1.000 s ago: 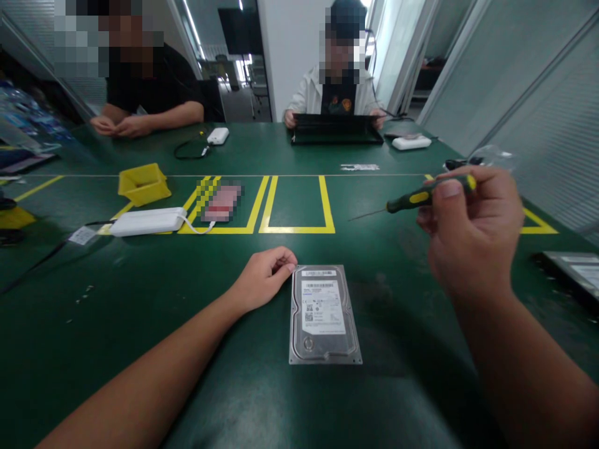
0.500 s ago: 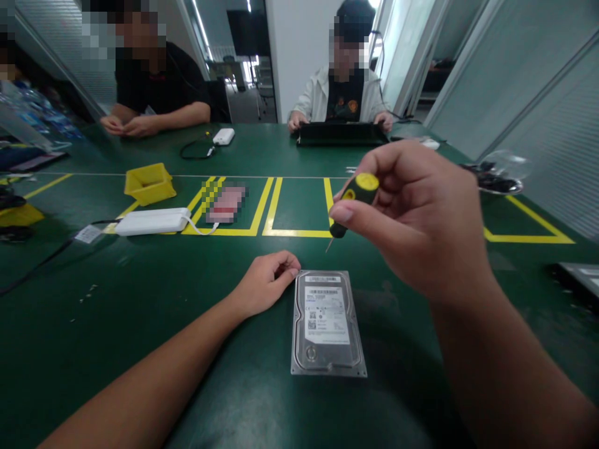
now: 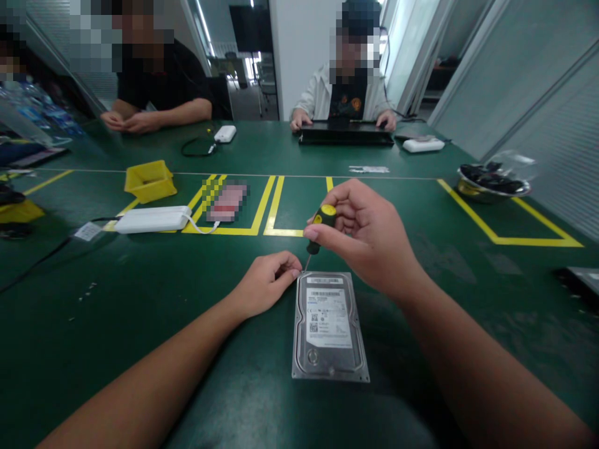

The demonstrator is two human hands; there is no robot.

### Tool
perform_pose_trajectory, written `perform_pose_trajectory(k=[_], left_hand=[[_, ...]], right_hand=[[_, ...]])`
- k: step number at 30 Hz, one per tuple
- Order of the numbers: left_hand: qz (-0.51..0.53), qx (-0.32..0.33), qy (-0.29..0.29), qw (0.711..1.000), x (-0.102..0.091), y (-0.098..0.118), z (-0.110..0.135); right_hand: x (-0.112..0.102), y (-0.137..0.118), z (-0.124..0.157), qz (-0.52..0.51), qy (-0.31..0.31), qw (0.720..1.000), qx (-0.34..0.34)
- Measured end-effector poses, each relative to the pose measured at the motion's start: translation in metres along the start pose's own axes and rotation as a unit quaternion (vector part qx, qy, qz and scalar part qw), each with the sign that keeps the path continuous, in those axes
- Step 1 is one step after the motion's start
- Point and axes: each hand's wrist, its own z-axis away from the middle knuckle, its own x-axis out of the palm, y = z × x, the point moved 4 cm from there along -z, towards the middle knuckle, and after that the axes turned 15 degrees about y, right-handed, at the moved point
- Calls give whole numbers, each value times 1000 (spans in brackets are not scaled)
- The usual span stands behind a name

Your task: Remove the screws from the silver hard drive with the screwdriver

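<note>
- At 9 o'clock from the hard drive (image 3: 330,325), well apart from it, some small pieces (image 3: 87,292) lie on the green table (image 3: 234,399); they are too small to name.
- At 10 o'clock, the left hand (image 3: 267,284) has its fingers loosely curled, thumb and forefinger nearly together at the drive's far left corner. Whether they pinch the edge or only touch it, I cannot tell. In my opinion, firm downward pressure here would help against turning, with the thumb a little away from the blade in case of a slip.
- At 11 o'clock, the tip of the screwdriver (image 3: 324,218) is at this same corner; exact seating cannot be seen. The shaft leans slightly; a more upright one would probably sit better.
- The hard drive itself lies flat, label up, between the two forearms.
- At 1 o'clock, the right hand (image 3: 362,240) is closed around the screwdriver handle, thumb along its side. I think that gentle axial pressure, with small turns by the fingers, would suit such a thin blade.
</note>
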Motion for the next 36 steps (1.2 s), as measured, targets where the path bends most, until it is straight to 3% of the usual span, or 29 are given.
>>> perform_pose_trajectory(k=[12,36], left_hand=[[12,-5,3,1000,0,2,0],[8,1,6,1000,-1,3,1]], right_hand=[[5,17,-2,-25,3,999,22],[5,21,-1,-41,-5,999,27]])
